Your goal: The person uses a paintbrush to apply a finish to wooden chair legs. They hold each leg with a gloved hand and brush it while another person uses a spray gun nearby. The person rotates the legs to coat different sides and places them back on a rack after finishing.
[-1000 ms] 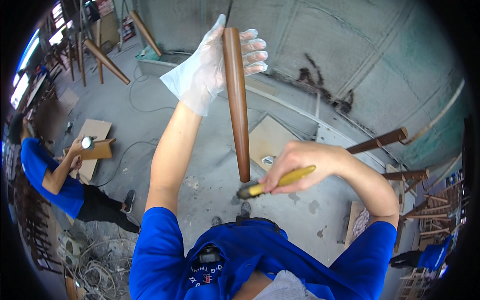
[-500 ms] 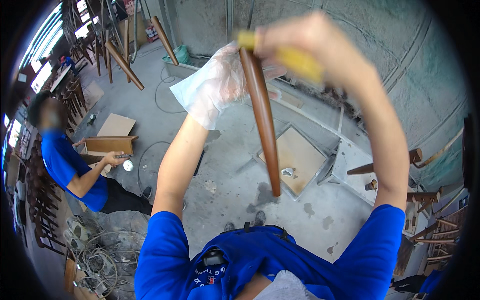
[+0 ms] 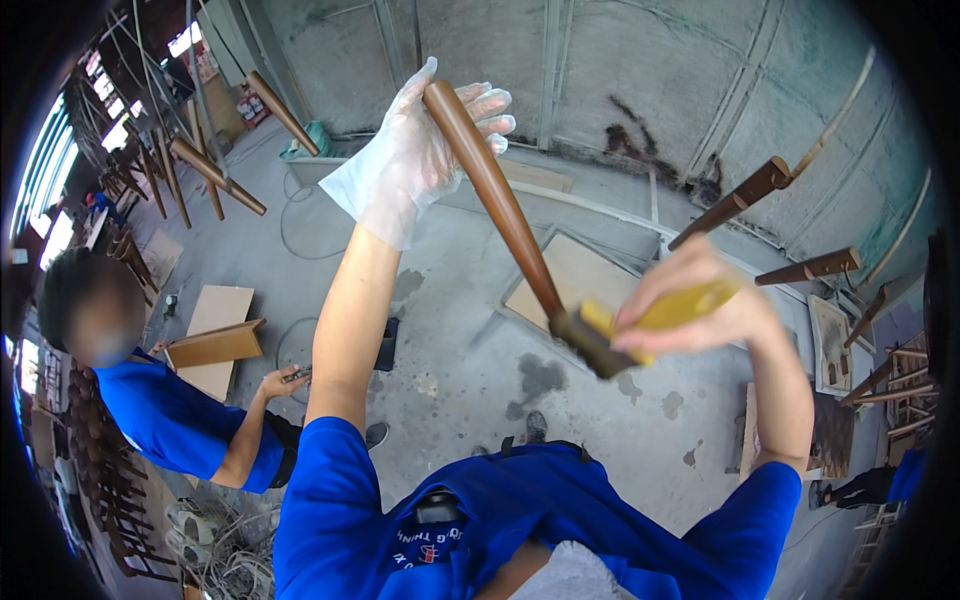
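Observation:
A tapered brown wooden furniture leg [image 3: 490, 185] slants down in front of me, thick end up. Behind its upper end is my left hand [image 3: 425, 150], in a clear plastic glove. Its thumb and fingers stretch out on either side of the leg, and the palm seems to rest against it, though the contact is hidden. My bare right hand [image 3: 690, 305], slightly blurred, is closed around a yellow-handled paintbrush [image 3: 690, 303]. The brush's dark, wide bristles touch or nearly touch the leg's thin lower end.
At left stands a co-worker in a blue shirt [image 3: 180, 420], near a wooden box-like piece [image 3: 215, 343]. More brown legs [image 3: 735, 200] hang at right and upper left. A framed board [image 3: 535, 300] lies below my leg; tangled cables [image 3: 225, 550] lie lower left.
The brush has moved from the leg's top down to its thin end with my right hand. My left hand's fingers now show stretched out. The co-worker appears closer and lower.

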Demonstrator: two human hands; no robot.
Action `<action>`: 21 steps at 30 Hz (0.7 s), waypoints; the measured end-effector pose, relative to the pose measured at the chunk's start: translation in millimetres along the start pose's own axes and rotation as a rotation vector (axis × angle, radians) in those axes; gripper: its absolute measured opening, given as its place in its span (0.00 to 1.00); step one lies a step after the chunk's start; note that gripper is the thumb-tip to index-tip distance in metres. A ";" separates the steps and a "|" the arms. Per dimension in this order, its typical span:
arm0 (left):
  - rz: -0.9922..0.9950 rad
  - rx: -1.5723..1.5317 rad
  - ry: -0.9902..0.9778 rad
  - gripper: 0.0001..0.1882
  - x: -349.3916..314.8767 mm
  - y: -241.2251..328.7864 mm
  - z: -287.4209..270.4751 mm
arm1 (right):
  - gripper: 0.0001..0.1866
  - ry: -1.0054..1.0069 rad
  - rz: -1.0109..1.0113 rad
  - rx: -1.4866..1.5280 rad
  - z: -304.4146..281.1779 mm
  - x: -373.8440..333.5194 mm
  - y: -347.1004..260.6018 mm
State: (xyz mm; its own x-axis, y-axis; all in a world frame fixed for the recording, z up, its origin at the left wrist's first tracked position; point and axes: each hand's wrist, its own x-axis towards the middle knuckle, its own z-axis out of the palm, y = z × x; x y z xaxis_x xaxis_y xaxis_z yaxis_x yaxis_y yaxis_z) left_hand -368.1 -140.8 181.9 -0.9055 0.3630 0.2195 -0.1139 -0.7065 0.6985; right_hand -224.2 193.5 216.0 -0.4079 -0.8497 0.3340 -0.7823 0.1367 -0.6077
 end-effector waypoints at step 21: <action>-0.043 0.061 -0.020 0.36 38.7 -40.7 8.7 | 0.06 0.021 -0.567 -1.188 26.6 62.0 23.6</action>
State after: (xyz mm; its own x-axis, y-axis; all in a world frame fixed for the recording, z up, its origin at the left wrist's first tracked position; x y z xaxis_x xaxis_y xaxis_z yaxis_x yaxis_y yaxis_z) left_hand -394.9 -92.8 168.0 -0.8919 0.4048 0.2016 -0.1270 -0.6520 0.7475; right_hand -255.4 130.4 203.2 0.1128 -0.9303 0.3491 -0.7762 0.1369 0.6155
